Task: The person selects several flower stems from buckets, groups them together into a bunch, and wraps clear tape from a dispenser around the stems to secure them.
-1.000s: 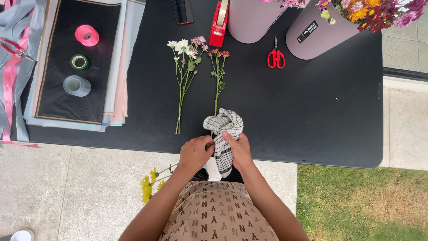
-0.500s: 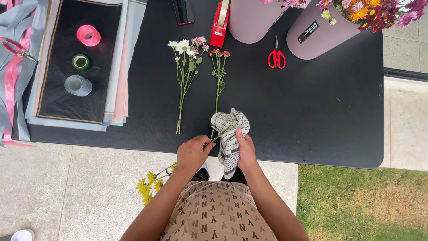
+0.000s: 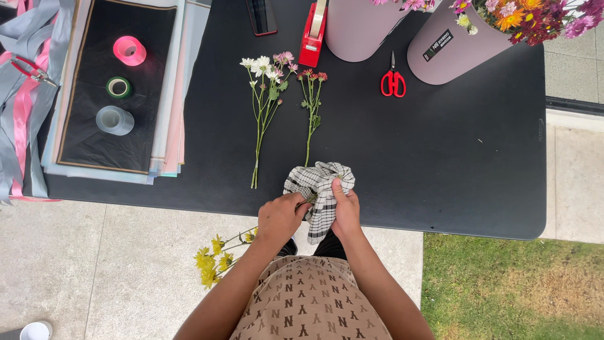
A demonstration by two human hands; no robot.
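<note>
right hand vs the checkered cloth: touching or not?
Touching. The head view shows the right hand gripping the checkered cloth, thumb pressed on top and fabric bunched against the palm.

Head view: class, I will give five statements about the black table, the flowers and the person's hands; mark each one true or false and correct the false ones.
1. The right hand grips a checked cloth. True.
2. The left hand holds yellow flowers by their stems, blooms hanging below the table edge. True.
3. The red scissors lie on the stack of wrapping sheets. False: they lie on the bare black table, beside the mauve containers.
4. Three ribbon rolls sit on the black sheet. True.
5. All cut stems stand in a vase. False: two bunches lie flat on the table.
</note>
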